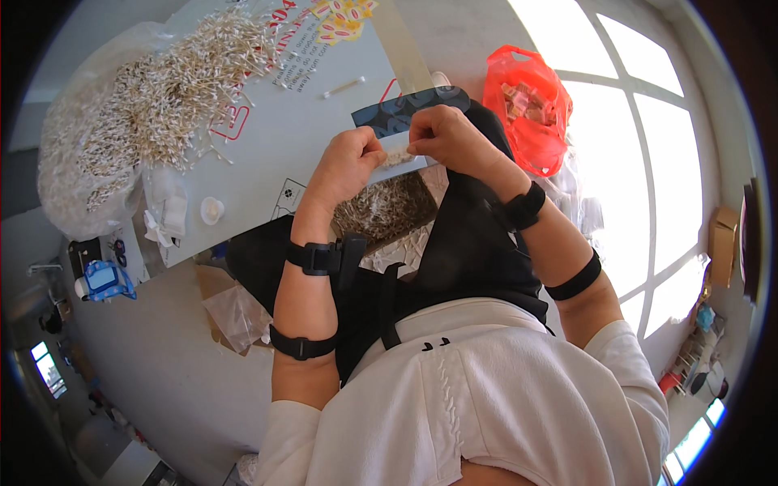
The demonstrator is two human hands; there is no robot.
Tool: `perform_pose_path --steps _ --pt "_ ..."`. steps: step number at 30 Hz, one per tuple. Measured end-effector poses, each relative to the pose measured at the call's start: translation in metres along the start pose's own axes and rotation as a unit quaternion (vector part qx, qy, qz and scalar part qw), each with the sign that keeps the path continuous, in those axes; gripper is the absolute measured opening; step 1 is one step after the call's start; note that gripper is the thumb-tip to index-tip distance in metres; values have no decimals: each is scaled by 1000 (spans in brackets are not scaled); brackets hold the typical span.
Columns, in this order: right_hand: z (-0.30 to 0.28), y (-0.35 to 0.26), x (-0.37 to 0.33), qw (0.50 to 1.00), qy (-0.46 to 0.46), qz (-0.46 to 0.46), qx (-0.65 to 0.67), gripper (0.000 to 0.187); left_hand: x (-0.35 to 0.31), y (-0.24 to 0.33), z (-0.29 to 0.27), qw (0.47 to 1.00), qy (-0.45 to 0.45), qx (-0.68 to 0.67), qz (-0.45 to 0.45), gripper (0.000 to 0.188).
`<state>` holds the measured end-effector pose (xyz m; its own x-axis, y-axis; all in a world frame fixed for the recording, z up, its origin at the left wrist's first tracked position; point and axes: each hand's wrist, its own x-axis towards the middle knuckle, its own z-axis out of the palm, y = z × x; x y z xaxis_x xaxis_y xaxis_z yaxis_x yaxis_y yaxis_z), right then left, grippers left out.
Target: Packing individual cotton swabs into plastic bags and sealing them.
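Observation:
Between my two hands lies a small bundle of cotton swabs (398,155) on a white flat piece (403,170), which may be a bag or card. The fingers of my left hand (350,164) are pinched at its left end. My right hand (450,139) pinches the right end. A dark blue patterned sheet (389,117) shows just beyond my fingers, partly covered by my right hand. Below them, between my legs, stands an open box (381,212) full of loose cotton swabs. What exactly the fingertips grip is partly hidden.
A big heap of cotton swabs (174,89) spills from a clear plastic bag (61,170) on the white table (271,166). Nearby are a small white cup (212,211), a lone swab bundle (344,87) and yellow labels (344,20). A red plastic bag (527,109) stands at the right.

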<state>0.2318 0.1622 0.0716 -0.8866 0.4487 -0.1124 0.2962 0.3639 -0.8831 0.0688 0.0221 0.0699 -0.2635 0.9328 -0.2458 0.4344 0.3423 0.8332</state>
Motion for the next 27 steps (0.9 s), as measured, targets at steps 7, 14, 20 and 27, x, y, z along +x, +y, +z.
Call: perform_pose_path --steps 7,14,20,27 --pt "8 9 0 992 51 -82 -80 15 -1 7 6 992 60 105 32 15" --pt "7 7 -4 990 65 -107 -68 16 4 0 16 993 65 -91 25 20" --pt "8 4 -3 991 31 -109 -69 18 10 8 10 1000 19 -7 19 22" --pt "5 3 -3 983 -5 -150 -102 15 2 4 14 996 30 -55 69 24"
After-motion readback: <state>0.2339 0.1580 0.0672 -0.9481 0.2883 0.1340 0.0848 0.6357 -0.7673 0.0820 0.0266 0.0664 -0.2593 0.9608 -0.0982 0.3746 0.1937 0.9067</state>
